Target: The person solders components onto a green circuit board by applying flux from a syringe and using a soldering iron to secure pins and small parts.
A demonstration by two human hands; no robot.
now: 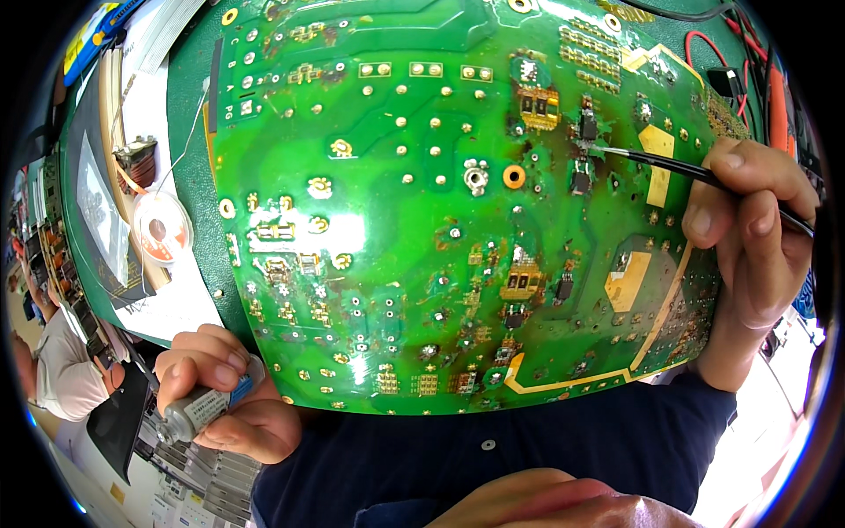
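Note:
A large green circuit board [414, 229] fills the middle of the view, browned and stained around several parts on its right side. My right hand [761, 220] pinches a slim black fine-tipped brush [678, 164]. Its pale tip meets the board beside a small black chip [587, 123], with another black chip [581, 178] just below. By the board's lower left corner, my left hand [231, 396] is closed round a small grey bottle with a printed label [198, 412]. The bottle lies tilted in the fingers; part of it is hidden.
Under the board is a green mat [195, 158]. On the left lie a solder wire spool [163, 227], a copper-wound coil [136, 163], a clear plastic bag [103, 207] and white paper [180, 304]. Red and black cables [744, 75] run at the upper right. Another person [66, 370] is at far left.

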